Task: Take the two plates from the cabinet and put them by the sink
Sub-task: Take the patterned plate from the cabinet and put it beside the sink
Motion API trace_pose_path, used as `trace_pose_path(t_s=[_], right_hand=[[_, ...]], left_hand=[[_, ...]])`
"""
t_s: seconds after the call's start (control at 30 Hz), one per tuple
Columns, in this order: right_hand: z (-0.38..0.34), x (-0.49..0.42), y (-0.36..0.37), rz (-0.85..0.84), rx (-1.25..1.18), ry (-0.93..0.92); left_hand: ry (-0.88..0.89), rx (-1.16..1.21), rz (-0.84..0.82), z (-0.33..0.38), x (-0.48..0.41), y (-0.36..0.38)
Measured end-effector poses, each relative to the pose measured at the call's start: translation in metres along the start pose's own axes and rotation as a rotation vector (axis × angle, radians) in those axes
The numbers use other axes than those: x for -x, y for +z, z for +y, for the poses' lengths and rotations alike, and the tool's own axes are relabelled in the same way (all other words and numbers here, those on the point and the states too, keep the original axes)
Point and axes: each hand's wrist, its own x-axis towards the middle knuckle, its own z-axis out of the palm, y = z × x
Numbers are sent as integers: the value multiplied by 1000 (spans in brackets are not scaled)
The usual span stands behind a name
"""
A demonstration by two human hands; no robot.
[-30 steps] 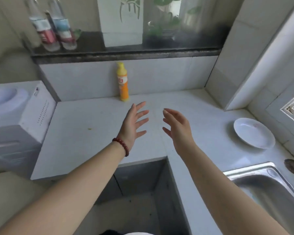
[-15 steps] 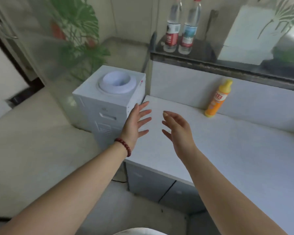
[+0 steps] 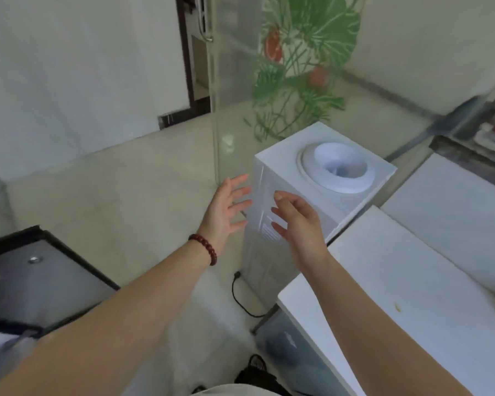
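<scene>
White water dispenser (image 3: 337, 172) beyond both grips | left grip (image 3: 226, 212) spread, empty | right grip (image 3: 300, 224) relaxed, empty | countertop (image 3: 412, 295) at right

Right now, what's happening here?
A person holds both arms out with nothing in either hand. The left hand, with a bead bracelet at the wrist, and the right hand have spread fingers and hover in front of a white water dispenser that stands beside the counter. No plate or sink is in view.
</scene>
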Motion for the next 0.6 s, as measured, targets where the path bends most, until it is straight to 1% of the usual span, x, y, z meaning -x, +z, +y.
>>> trace_pose_path(t_s=[0.23,0.47,0.6], right_hand=[[-9,-65,58,-281,15,40],[1,-97,128,-514,48,110],[9,-110,178,-610,73,138]], left_hand=[[69,54,256,22,-26,-37],[113,122,483,27,-37,-88],[131,161,578,35,-44,-132]])
